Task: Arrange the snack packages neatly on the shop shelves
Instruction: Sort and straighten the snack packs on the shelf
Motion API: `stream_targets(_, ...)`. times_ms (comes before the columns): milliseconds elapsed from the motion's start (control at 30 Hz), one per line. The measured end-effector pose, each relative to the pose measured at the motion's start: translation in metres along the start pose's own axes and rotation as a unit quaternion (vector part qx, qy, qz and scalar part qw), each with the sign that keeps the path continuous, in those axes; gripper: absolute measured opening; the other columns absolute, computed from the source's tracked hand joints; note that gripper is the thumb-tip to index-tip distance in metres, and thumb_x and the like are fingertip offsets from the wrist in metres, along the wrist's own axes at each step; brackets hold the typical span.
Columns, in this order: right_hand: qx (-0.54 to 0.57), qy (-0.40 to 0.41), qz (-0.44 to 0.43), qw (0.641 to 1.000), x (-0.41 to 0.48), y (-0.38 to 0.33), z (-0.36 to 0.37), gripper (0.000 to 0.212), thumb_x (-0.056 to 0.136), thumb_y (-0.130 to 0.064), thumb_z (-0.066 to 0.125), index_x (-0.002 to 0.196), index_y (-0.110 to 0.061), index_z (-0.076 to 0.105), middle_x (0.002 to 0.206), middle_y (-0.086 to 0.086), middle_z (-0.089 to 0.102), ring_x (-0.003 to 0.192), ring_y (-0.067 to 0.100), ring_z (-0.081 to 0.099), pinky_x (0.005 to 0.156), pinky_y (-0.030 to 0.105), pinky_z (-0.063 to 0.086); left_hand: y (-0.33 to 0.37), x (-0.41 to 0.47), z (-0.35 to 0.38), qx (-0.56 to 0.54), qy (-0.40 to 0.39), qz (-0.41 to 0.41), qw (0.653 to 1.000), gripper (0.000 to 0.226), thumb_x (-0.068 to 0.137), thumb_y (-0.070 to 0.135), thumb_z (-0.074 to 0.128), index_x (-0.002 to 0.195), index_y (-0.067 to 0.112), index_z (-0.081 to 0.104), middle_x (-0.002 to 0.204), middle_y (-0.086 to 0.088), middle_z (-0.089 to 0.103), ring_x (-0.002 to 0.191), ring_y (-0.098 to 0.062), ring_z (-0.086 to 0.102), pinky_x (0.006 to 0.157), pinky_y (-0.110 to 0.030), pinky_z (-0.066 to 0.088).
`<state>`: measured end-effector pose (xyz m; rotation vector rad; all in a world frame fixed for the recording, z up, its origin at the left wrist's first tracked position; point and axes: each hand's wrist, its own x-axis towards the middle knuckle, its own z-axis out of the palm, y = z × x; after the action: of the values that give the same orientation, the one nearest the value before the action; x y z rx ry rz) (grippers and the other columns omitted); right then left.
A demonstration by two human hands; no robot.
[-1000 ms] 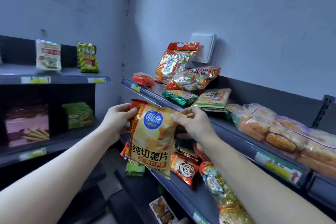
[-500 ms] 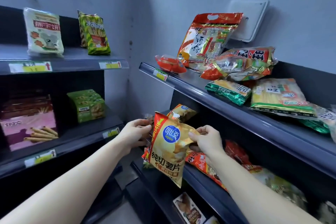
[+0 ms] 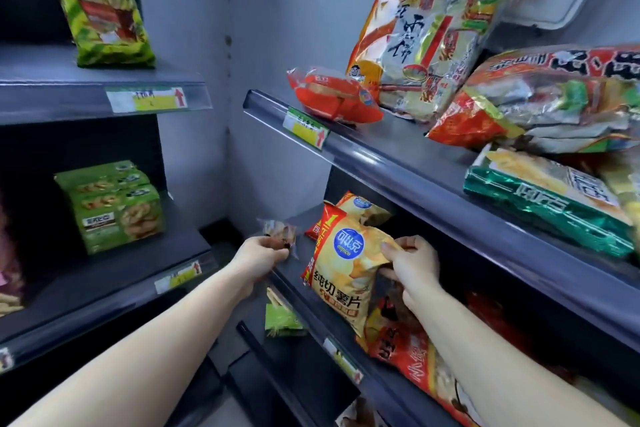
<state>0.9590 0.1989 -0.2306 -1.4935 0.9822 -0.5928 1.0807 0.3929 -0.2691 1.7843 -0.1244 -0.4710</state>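
Observation:
A yellow potato chip bag (image 3: pixel 343 274) with a blue round logo stands at the front of the middle right shelf (image 3: pixel 298 291). My right hand (image 3: pixel 410 262) pinches its upper right corner. A second chip bag (image 3: pixel 360 210) of the same kind stands just behind it. My left hand (image 3: pixel 259 255) has let go of the bag and closes on a small clear packet (image 3: pixel 278 234) with dark bits at the shelf's left end. A red snack bag (image 3: pixel 405 347) lies under my right forearm.
The upper right shelf (image 3: pixel 398 166) carries a small red pack (image 3: pixel 334 95), a tall red and white bag (image 3: pixel 426 35), another red bag (image 3: pixel 540 97) and a green flat pack (image 3: pixel 547 201). The left shelves hold a green bag (image 3: pixel 98 3) and green boxes (image 3: pixel 110 204). A green packet (image 3: pixel 280 319) lies lower down.
The view has moved closer to the shelves. The chip bag went from in front of the shelf onto the middle shelf. My left hand left the bag and took the small clear packet.

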Motion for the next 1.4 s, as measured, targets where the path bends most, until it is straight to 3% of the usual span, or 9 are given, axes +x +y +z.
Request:
stream_targets(133,0.009,0.0,0.032,0.999,0.025,0.003,0.024,0.02,0.087,-0.004,0.067,0.103,-0.005,0.056,0.107,0.013,0.06,0.096,0.028,0.063,0.056,0.026,0.053,-0.004,0.039,0.008,0.048,0.033,-0.003,0.998,0.016,0.083,0.012,0.071,0.097,0.015,0.066,0.099,-0.009,0.068,0.081,-0.018,0.059,0.059,-0.024,0.045)
stream_targets(267,0.033,-0.013,0.059,0.998,0.048,0.003,0.049,0.026,0.089,-0.001,0.062,0.113,-0.003,0.052,0.107,0.013,0.057,0.088,0.023,0.062,0.067,0.03,0.054,-0.012,0.083,0.006,0.124,0.066,-0.055,0.989,0.057,0.075,0.023,0.078,0.125,0.005,0.058,0.127,-0.016,0.055,0.112,-0.031,0.055,0.092,-0.036,0.05)
stream_targets(367,0.058,0.003,0.062,0.996,0.064,0.004,0.065,0.024,0.09,0.0,0.061,0.112,-0.003,0.052,0.106,0.013,0.057,0.085,0.02,0.06,0.064,0.028,0.053,-0.018,0.109,0.004,0.122,0.045,-0.088,0.988,0.052,0.079,0.023,0.076,0.122,0.003,0.056,0.114,-0.017,0.062,0.099,-0.031,0.062,0.084,-0.034,0.052)
stream_targets(533,0.032,0.084,0.029,0.996,0.093,0.014,0.087,0.043,0.084,-0.014,0.07,0.122,-0.003,0.053,0.119,0.012,0.061,0.105,0.028,0.062,0.09,0.045,0.054,-0.036,0.144,0.004,0.115,0.014,-0.081,0.99,0.019,0.077,0.014,0.075,0.065,0.011,0.061,0.063,-0.011,0.06,0.075,-0.03,0.067,0.078,-0.046,0.057)
stream_targets(700,-0.008,0.124,0.025,0.992,0.109,0.03,0.091,0.046,0.081,-0.028,0.072,0.119,-0.009,0.056,0.115,0.011,0.064,0.101,0.028,0.064,0.088,0.047,0.055,-0.04,0.163,0.004,0.083,0.027,-0.09,0.992,0.02,0.08,0.018,0.072,0.07,0.011,0.057,0.065,-0.01,0.06,0.057,-0.033,0.066,0.065,-0.048,0.06)
stream_targets(867,0.008,0.14,0.021,0.99,0.114,0.044,0.089,0.058,0.072,-0.035,0.071,0.124,-0.015,0.055,0.123,0.007,0.062,0.107,0.026,0.063,0.089,0.046,0.055,-0.048,0.172,0.015,0.194,-0.023,-0.09,0.977,0.045,0.071,0.054,0.077,0.066,0.013,0.059,0.067,-0.007,0.064,0.056,-0.026,0.063,0.046,-0.024,0.043)
stream_targets(1067,0.037,0.131,0.031,0.99,0.096,0.03,0.085,0.04,0.08,-0.023,0.072,0.116,-0.011,0.06,0.113,0.007,0.066,0.1,0.026,0.066,0.086,0.044,0.057,-0.052,0.177,0.024,0.282,-0.008,-0.067,0.957,0.009,0.078,0.016,0.065,0.083,0.009,0.068,0.076,-0.007,0.066,0.083,-0.028,0.066,0.056,-0.026,0.038)
stream_targets(1167,0.058,0.118,0.041,0.99,0.094,0.031,0.08,0.034,0.084,-0.01,0.069,0.117,-0.008,0.059,0.112,0.008,0.065,0.101,0.026,0.066,0.085,0.042,0.057,-0.049,0.184,0.022,0.276,0.026,-0.043,0.96,0.015,0.08,0.011,0.056,0.092,0.013,0.066,0.093,-0.01,0.064,0.098,-0.033,0.062,0.072,-0.029,0.042)
stream_targets(1400,0.135,0.088,0.076,0.984,0.089,0.026,0.079,0.043,0.088,0.001,0.063,0.128,-0.009,0.052,0.124,0.014,0.058,0.107,0.027,0.062,0.071,0.025,0.054,-0.027,0.175,0.003,0.174,0.151,0.069,0.971,0.01,0.086,0.002,0.05,0.086,0.011,0.054,0.09,-0.011,0.061,0.086,-0.031,0.056,0.074,-0.033,0.043)
